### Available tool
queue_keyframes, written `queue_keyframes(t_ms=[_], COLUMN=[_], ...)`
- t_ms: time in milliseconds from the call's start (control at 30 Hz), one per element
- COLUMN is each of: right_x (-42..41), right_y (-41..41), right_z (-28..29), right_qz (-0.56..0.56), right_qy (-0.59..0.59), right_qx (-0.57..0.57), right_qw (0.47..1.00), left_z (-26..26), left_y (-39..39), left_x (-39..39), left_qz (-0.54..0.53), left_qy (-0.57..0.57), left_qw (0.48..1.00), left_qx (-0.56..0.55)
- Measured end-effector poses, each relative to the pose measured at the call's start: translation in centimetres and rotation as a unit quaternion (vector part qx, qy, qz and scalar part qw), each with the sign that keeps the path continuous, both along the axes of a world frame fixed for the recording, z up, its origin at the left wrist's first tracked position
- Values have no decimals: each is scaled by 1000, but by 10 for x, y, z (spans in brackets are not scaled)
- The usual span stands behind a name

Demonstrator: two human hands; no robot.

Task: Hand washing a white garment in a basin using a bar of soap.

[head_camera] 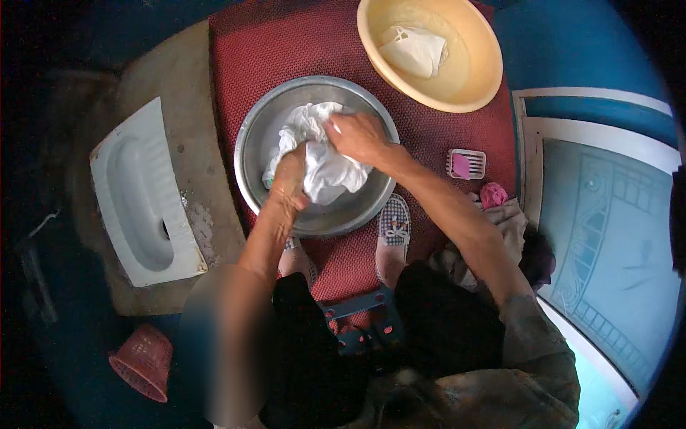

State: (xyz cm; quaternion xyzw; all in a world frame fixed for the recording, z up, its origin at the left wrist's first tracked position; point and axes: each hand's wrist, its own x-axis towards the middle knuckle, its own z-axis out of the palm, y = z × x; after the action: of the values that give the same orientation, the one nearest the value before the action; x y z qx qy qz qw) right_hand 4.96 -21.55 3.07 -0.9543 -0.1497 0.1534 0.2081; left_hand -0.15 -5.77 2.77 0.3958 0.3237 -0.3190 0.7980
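Observation:
A wet white cloth (327, 166) lies bunched in a round metal basin (353, 217) on the red mat. My left hand (292, 174) is at the cloth's left side, its fingers sunk in the folds. At the upper right of the cloth, my right hand (356, 137) grips the fabric with bent fingers. Some water seems to stand in the basin beneath the cloth. Folds hide part of the fingers of both hands.
A yellow plastic basin (477, 59) holds white fabric (412, 51) in water. Right of the metal basin are a white soap dish (477, 164) with pink soap (461, 165) and piled clothes (506, 220). A squat toilet (142, 198) lies left; a red bucket (144, 359) lies lower left.

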Motion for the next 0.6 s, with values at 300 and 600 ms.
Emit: queue_keyframes(t_ms=[300,600], right_x=[-1,25], right_y=[-14,-41], right_z=[32,70], right_qz=[13,-239], right_qy=[204,104], right_qx=[300,573], right_qw=[932,777], left_z=[32,-8], left_y=[5,-2], left_x=[22,-6], left_qz=[39,-280], left_qy=[-235,-262], left_qw=[965,877], left_qx=[114,289])
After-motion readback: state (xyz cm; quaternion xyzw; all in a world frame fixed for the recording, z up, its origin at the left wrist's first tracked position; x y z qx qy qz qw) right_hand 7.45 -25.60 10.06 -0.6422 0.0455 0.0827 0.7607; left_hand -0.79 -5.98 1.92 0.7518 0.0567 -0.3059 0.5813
